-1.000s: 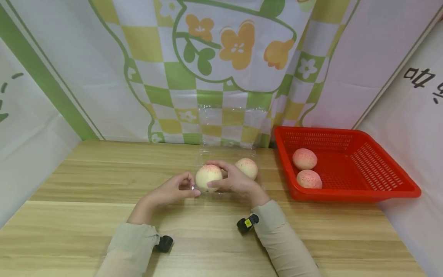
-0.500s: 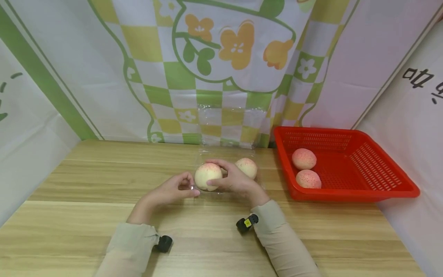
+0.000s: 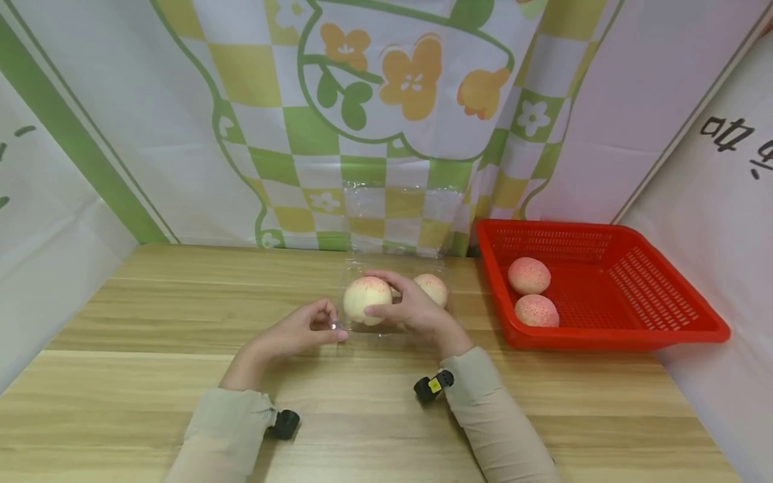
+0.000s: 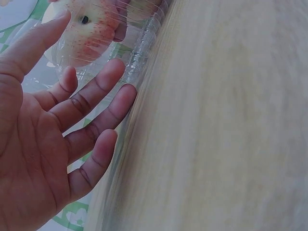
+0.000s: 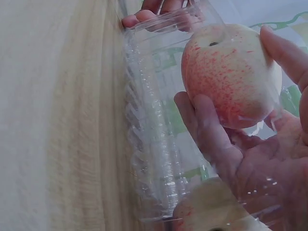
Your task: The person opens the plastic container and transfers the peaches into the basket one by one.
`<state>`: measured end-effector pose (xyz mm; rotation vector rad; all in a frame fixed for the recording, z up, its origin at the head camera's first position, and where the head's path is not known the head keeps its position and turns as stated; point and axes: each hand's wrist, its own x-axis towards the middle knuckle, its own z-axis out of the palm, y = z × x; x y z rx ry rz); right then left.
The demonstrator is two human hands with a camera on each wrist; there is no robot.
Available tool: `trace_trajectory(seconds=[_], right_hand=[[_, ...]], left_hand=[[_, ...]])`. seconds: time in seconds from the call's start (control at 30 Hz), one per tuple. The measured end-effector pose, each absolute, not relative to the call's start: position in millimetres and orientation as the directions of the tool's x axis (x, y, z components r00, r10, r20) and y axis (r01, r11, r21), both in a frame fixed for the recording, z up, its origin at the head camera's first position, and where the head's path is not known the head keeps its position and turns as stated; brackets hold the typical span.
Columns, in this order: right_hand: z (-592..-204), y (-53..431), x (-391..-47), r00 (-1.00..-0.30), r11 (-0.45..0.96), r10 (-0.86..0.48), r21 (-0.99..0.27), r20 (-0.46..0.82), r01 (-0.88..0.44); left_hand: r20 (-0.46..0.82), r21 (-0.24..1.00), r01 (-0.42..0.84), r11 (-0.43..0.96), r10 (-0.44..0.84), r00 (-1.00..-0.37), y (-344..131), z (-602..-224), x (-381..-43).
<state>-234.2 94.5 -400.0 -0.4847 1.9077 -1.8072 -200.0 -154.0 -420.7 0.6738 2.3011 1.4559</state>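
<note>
In the head view my right hand [image 3: 417, 310] grips a pale peach [image 3: 367, 300] with red speckles, fingers behind it and thumb in front. The right wrist view shows the peach [image 5: 231, 77] held inside or just above a clear plastic box [image 5: 154, 96]; its exact height is hard to judge. A second peach [image 3: 431, 290] sits in the box's right side, partly behind my right hand. My left hand [image 3: 302, 329] is at the box's near left corner. In the left wrist view its loosely bent fingers [image 4: 96, 103] lie at the clear wall, grasping nothing visible.
A red plastic basket [image 3: 604, 339] stands at the right with two pink peaches [image 3: 529, 276] in its left part. The box's clear lid [image 3: 401, 221] stands raised against the patterned cloth [image 3: 290, 134] at the back. All rests on a wooden table [image 3: 181, 302].
My right hand and the held peach have risen slightly and shifted a little to the right. The left hand stays at the box's corner.
</note>
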Motion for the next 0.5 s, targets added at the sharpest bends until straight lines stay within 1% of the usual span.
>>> trace_trajectory(seconds=[0.13, 0.37, 0.5], right_hand=[[-398.7, 96.6, -235.8, -0.835, 0.044, -0.545, -0.997, -0.082, 0.069], [-385.6, 108.6, -236.9, -0.881, 0.122, -0.474, -0.991, -0.003, -0.062], [-381.2, 116.4, -238.0, -0.89, 0.104, -0.455, -0.991, 0.029, -0.085]], left_hand=[[-0.029, 0.903, 0.214, 0.372, 0.552, -0.833, -154.2, -421.0, -200.6], [-0.042, 0.906, 0.199, 0.373, 0.547, -0.836, -153.7, -421.4, -200.4], [-0.038, 0.904, 0.206, 0.376, 0.548, -0.835, -153.9, -420.9, -200.1]])
